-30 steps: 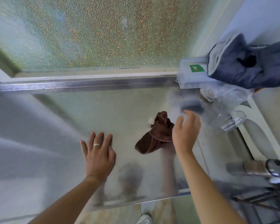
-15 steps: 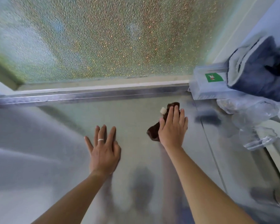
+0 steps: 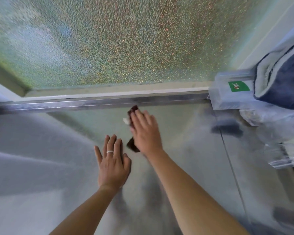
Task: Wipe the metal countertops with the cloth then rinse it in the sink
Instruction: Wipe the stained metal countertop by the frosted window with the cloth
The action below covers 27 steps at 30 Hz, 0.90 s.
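A dark brown cloth (image 3: pixel 131 145) lies on the metal countertop (image 3: pixel 185 158), mostly hidden under my right hand (image 3: pixel 145 133). That hand presses flat on the cloth with fingers spread; a corner of cloth and a white tag stick out beyond the fingertips, near the raised back edge. My left hand (image 3: pixel 111 162), wearing a ring, rests flat and open on the bare metal just left of the cloth. No sink is in view.
A frosted window (image 3: pixel 126 39) rises behind the counter's raised back lip (image 3: pixel 100 102). At the right stand a clear plastic box with a green label (image 3: pixel 231 92), a blue-grey towel (image 3: pixel 282 82) on top, and clear plastic items (image 3: pixel 282 150) below.
My right hand came down on the cloth and has slid it left and toward the back edge. The left hand has stayed flat on the counter. The view has shifted left.
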Motion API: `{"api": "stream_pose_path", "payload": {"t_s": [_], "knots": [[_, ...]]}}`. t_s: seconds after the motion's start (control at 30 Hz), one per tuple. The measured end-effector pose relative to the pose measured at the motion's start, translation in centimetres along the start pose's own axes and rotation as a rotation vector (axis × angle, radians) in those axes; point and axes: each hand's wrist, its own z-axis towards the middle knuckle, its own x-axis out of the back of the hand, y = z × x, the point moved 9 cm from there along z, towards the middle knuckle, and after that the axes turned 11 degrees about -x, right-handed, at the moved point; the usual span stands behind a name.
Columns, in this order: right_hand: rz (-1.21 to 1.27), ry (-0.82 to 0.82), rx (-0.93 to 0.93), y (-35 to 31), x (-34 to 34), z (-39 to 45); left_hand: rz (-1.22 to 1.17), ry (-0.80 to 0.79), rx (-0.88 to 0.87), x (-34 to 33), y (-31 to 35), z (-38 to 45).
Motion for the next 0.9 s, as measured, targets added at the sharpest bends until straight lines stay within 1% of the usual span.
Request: {"api": "stream_pose_path", "payload": {"t_s": [0.03, 0.1, 0.2, 0.27, 0.3, 0.4, 0.43, 0.47, 0.57, 0.6, 0.7, 0.8, 0.87, 0.9], "knots": [[-0.024, 0.029, -0.051, 3.0, 0.8, 0.1, 0.005, -0.009, -0.004, -0.1, 0.0, 0.0], [-0.074, 0.077, -0.235, 10.9, 3.3, -0.9, 0.009, -0.025, -0.005, -0.1, 0.1, 0.0], [-0.11, 0.105, -0.492, 22.8, 7.8, -4.8, 0.012, -0.051, -0.002, -0.2, 0.0, 0.2], [-0.108, 0.108, -0.637, 27.1, 9.6, -6.8, 0.016, -0.067, -0.01, -0.3, 0.1, 0.3], [-0.118, 0.111, -0.686, 27.7, 9.7, -7.2, 0.017, -0.075, -0.011, -0.3, 0.1, 0.3], [-0.12, 0.136, -0.803, 25.5, 8.7, -6.4, 0.029, -0.101, -0.018, -0.5, 0.1, 0.3], [-0.114, 0.142, -0.798, 23.7, 8.3, -6.1, 0.032, -0.107, -0.02, -0.5, 0.0, 0.2], [-0.119, 0.142, -0.748, 21.6, 7.8, -5.6, 0.03, -0.109, -0.022, -0.6, 0.1, 0.2], [-0.109, 0.114, -0.478, 12.9, 5.7, -5.1, 0.017, -0.099, -0.025, -0.5, 0.2, 0.3], [-0.08, 0.106, -0.425, 10.0, 5.0, -5.5, 0.012, -0.093, -0.026, -0.5, 0.2, 0.3], [-0.015, 0.095, -0.372, 3.5, 3.4, -8.5, 0.022, -0.106, -0.046, -0.6, 0.3, 0.2], [-0.062, 0.05, -0.304, 1.8, 2.9, -13.6, 0.029, -0.129, -0.062, -0.7, 0.3, 0.1], [-0.1, -0.01, -0.257, 3.3, 3.8, -17.6, 0.027, -0.148, -0.071, -0.7, 0.3, -0.2], [-0.119, -0.025, -0.258, 5.1, 4.7, -19.5, 0.019, -0.153, -0.082, -0.7, 0.3, -0.5]]}}
